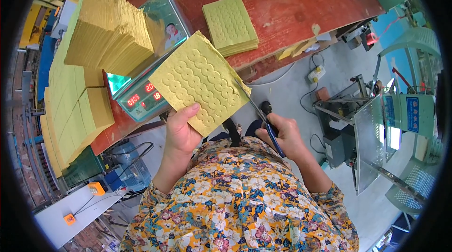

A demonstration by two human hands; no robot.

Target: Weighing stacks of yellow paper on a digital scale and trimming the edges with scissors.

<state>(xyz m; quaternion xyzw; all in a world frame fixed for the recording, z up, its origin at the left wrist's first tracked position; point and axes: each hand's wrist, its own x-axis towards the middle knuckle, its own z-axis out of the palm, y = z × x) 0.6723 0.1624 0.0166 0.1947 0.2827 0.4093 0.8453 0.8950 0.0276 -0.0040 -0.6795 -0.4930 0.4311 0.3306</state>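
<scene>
Your embossed yellow paper point(202, 87) is tilted mid-frame, kinda ragged on top; your blue-handled scissors point(262, 114) angle up-left, blades at its right edge.

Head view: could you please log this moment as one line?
left hand: holds embossed yellow paper | right hand: holds scissors at paper's edge | embossed stack: on red table

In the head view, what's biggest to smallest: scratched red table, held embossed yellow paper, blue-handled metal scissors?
1. Scratched red table
2. Held embossed yellow paper; nearness may enlarge it
3. Blue-handled metal scissors
</scene>
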